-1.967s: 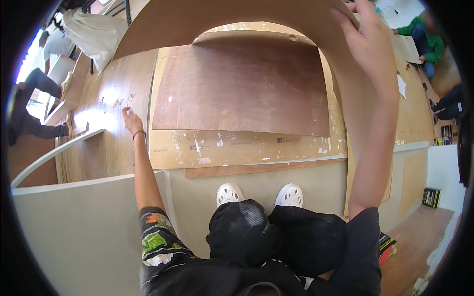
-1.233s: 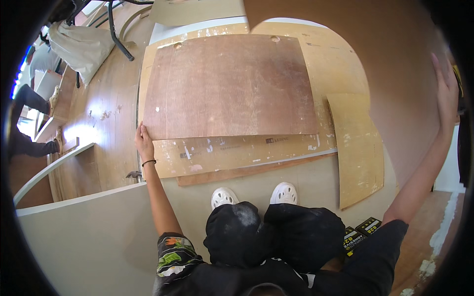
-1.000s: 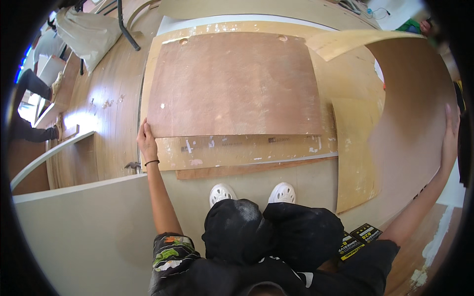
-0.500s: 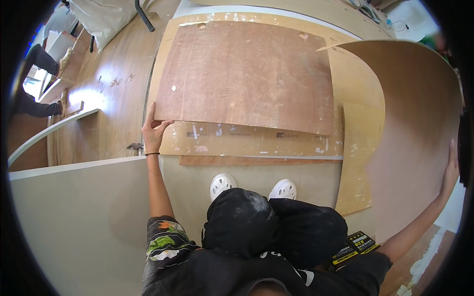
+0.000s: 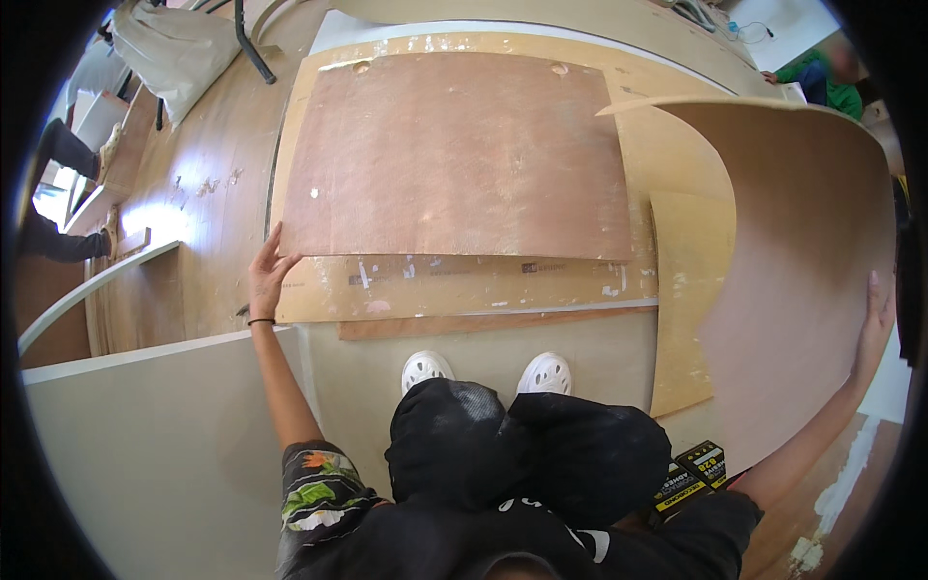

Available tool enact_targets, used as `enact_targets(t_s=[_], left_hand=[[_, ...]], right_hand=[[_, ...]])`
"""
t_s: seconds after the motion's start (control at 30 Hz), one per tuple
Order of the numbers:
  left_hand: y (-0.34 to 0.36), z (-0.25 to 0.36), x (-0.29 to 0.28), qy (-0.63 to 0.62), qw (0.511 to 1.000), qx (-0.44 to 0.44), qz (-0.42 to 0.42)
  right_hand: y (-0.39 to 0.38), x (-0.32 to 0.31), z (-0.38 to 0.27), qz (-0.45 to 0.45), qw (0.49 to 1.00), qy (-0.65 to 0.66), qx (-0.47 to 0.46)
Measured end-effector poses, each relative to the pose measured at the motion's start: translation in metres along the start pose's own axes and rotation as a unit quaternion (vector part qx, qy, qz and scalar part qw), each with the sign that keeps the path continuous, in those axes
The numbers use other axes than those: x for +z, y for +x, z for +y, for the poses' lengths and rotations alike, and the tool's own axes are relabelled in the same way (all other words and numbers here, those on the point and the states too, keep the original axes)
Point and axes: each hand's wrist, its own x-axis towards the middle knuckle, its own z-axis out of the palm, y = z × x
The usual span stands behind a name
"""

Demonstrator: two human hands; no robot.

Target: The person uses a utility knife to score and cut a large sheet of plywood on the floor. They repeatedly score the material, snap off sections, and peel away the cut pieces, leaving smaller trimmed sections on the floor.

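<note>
A flat reddish-brown plywood sheet lies on a larger yellowish board. My left hand is at its near left corner, thumb by the near edge and fingers along the left side. On the right a thin, flexible sheet stands curled, its far edge arching over toward the plywood. My right hand holds this sheet's outer right side, fingers upright against it. Part of that hand's grip is hidden by the sheet.
Black-and-yellow boxes sit beside my right knee. A pale panel stands at the left, near a hammer head. A co-worker in green is at the far right; another person's legs show at the left.
The view has turned slightly, shifting the boards left. Both hands remain at the same sheets. The co-worker in green at the far right has come more into view.
</note>
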Motion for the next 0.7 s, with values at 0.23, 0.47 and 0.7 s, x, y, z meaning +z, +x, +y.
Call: enact_targets(t_s=[0.23,0.47,0.7], left_hand=[[0.113,0.070,0.062,0.248,0.953,0.150,0.093],[0.238,0.108,0.284,0.474,0.828,0.296,-0.045],[0.298,0.142,0.426,0.400,0.875,0.247,-0.115]], right_hand=[[-0.032,0.002,0.010,0.011,0.998,0.036,0.051],[-0.069,-0.007,0.019,0.041,0.984,-0.008,0.170],[-0.091,-0.059,0.025,0.016,0.963,-0.156,0.218]])
